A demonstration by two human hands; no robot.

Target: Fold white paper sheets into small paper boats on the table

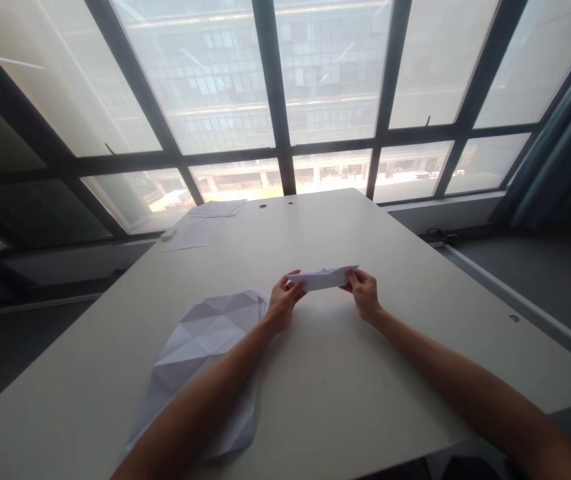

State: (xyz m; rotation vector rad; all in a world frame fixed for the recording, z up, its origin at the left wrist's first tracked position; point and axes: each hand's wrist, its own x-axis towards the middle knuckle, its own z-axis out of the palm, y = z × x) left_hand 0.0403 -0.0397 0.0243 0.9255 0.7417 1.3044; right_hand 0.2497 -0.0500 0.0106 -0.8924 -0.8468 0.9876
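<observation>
Now, folded paper strip (324,278) held pinched at ends by L hand (285,301), R hand (364,293); creased sheet (200,347) lies at 8 o'clock.

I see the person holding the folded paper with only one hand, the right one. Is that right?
No, it isn't only the right hand. The head view shows the left hand and the right hand both gripping the folded paper, one at each end.

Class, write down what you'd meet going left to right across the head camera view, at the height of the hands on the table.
Creased white paper sheet → left hand → folded white paper strip → right hand
</observation>
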